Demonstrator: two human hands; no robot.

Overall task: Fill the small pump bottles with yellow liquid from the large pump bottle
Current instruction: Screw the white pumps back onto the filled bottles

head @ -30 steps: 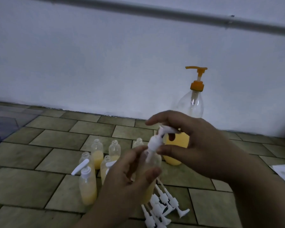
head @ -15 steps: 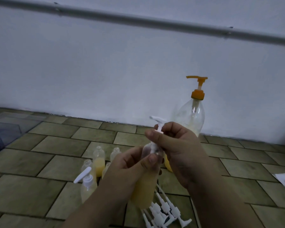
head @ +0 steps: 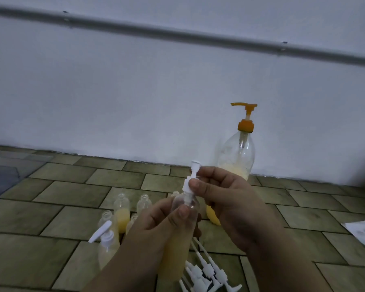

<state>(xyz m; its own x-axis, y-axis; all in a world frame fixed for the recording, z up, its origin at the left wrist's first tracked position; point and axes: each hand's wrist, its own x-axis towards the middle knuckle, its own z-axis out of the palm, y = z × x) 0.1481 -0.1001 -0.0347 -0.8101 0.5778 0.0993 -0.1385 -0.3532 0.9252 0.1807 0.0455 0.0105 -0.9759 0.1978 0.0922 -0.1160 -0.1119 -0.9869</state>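
Up front, the left hand (head: pixel 156 226) wraps its grip around a small bottle (head: pixel 178 234) of yellow liquid, held upright. Just above, the right hand (head: pixel 230 203) pinches the white pump (head: pixel 191 182) seated in that bottle's neck. Behind the right hand stands the large pump bottle (head: pixel 238 157) on the floor (head: pixel 61 218); spare pumps (head: pixel 207 272) lie below both hands

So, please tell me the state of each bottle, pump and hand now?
Held small bottle: yellow-filled, white pump seated.
Left hand: grips bottle.
Right hand: pinches pump.
Large pump bottle: upright, partly filled.
Capped small bottle: upright.
Open bottles: uncapped.
Spare pumps: lying loose.
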